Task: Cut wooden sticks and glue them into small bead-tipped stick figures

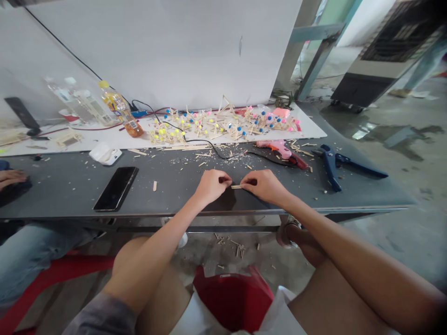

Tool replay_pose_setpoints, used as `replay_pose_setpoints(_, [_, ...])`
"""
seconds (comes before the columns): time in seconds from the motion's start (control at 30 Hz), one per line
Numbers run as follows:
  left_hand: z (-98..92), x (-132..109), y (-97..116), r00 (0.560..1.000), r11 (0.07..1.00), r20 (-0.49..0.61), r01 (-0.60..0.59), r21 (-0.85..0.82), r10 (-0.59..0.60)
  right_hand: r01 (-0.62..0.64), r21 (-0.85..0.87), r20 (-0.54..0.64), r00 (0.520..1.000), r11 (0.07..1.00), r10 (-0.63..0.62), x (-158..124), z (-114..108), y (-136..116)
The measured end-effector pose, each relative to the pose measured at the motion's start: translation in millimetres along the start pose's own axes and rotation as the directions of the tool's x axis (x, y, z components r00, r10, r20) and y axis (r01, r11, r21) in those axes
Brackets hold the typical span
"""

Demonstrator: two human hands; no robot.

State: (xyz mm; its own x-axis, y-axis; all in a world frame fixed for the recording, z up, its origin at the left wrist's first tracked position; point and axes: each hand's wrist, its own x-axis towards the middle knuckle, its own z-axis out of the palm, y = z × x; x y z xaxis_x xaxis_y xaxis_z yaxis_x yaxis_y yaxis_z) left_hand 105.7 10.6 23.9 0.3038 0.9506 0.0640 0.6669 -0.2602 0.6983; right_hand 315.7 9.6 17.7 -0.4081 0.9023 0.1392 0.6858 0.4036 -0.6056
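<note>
Short pale wooden sticks [236, 187] lie side by side between my two hands, low over the grey table near its front edge. My left hand [213, 184] pinches their left end with thumb and fingertips. At the right end, my right hand [263, 185] pinches them the same way. How many sticks there are I cannot tell. Beyond my hands, a pink glue gun [279, 150] lies on its side among wood scraps. Blue-handled cutters [331, 163] rest to the right with their handles spread.
Many small stick figures with coloured balls [209, 123] crowd a white board along the wall. A phone [116, 188], a white case [104, 153] and a tilted drink bottle [120, 109] stand or lie leftward. Another person's hand [12, 179] rests at far left. A black cable crosses the table.
</note>
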Motion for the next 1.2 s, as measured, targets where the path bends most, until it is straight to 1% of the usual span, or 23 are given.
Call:
replay_pose_setpoints(0.07, [-0.8,3.7,-1.0,0.998,0.998,0.012,0.057,-0.040,-0.056,0.001,0.009,0.003,1.000,1.000,-0.001,0.1,-0.2,1.0])
replay_pose_setpoints(0.13, [-1.8,6.4,-2.3,0.997,0.996,0.023,0.078,-0.053,-0.077,-0.009,0.021,0.007,1.000,1.000,0.009,0.2,-1.3,1.7])
replay_pose_setpoints(0.33, [-4.0,8.1,-3.0,0.995,0.995,0.062,0.081,-0.060,-0.077,-0.085,0.076,0.011,0.996,0.994,0.084,0.7,-7.5,2.2])
replay_pose_setpoints(0.4, [-4.0,8.3,-3.2,0.995,0.994,0.067,0.080,-0.068,-0.076,-0.126,0.119,0.016,0.992,0.985,0.125,1.1,-6.9,2.9])
replay_pose_setpoints(0.47, [-3.7,8.9,-3.8,0.995,0.995,0.070,0.076,-0.068,-0.071,-0.192,0.207,0.035,0.981,0.959,0.188,1.9,-4.2,3.8])
replay_pose_setpoints(0.53, [-3.3,9.9,-4.7,0.995,0.995,0.075,0.070,-0.064,-0.065,-0.260,0.315,0.074,0.966,0.913,0.249,3.0,-0.8,4.1])
replay_pose_setpoints(0.6, [-2.9,11.0,-5.6,0.995,0.996,0.080,0.066,-0.061,-0.061,-0.303,0.395,0.108,0.953,0.867,0.284,4.2,1.6,3.3])
replay_pose_setpoints(0.67, [-2.6,11.8,-6.3,0.994,0.996,0.088,0.063,-0.061,-0.057,-0.331,0.434,0.123,0.943,0.838,0.308,4.9,2.3,1.6])
replay_pose_setpoints(0.77, [-2.0,12.2,-6.8,0.994,0.996,0.096,0.065,-0.063,-0.059,-0.349,0.440,0.123,0.936,0.827,0.330,5.1,1.7,-0.9])
replay_pose_setpoints(0.9, [-0.5,11.9,-7.0,0.995,0.996,0.082,0.064,-0.059,-0.059,-0.333,0.410,0.096,0.942,0.849,0.323,4.2,2.4,-1.9])
replay_pose_setpoints(1.07, [1.2,12.0,-7.0,0.996,0.997,0.076,0.057,-0.054,-0.053,-0.359,0.396,0.097,0.932,0.845,0.350,3.3,3.2,-4.7])
replay_pose_setpoints(1.2, [1.8,12.0,-6.6,0.995,0.997,0.076,0.064,-0.052,-0.060,-0.359,0.363,0.076,0.931,0.860,0.356,2.3,1.1,-10.4])
